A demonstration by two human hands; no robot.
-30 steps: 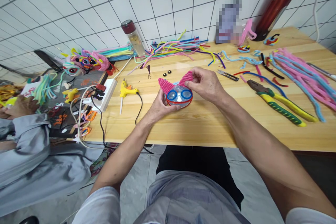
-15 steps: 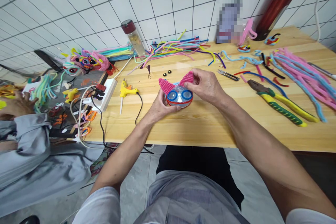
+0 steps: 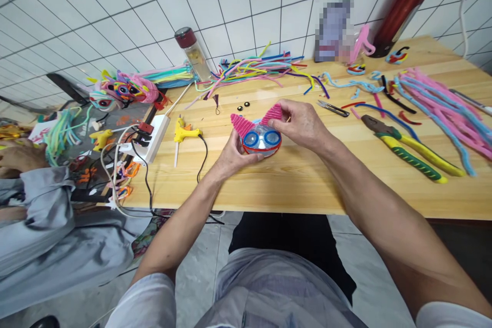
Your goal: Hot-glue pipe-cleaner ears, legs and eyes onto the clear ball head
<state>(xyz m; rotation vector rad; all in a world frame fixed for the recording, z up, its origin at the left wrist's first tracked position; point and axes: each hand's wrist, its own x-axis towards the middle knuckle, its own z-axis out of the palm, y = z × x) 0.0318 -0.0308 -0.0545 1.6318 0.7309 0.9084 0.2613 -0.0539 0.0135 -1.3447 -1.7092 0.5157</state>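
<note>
A clear rounded piece with two blue rings and a red rim is in my hands above the wooden table. Two pink ribbed ears stand at its top, a left ear and a right ear. My left hand grips the piece from its left side, thumb along the lower edge. The fingers of my right hand pinch the right ear. Two small black beads lie just beyond the piece, near a dark tassel.
A yellow glue gun and a white power strip with cords lie left. Snips, pliers and fuzzy stems are right. A bottle stands behind. Another person's hand is far left.
The whole view has shifted very slightly. My hands keep the same hold on the piece and its right ear. At far left, the other person's hand has moved a little.
</note>
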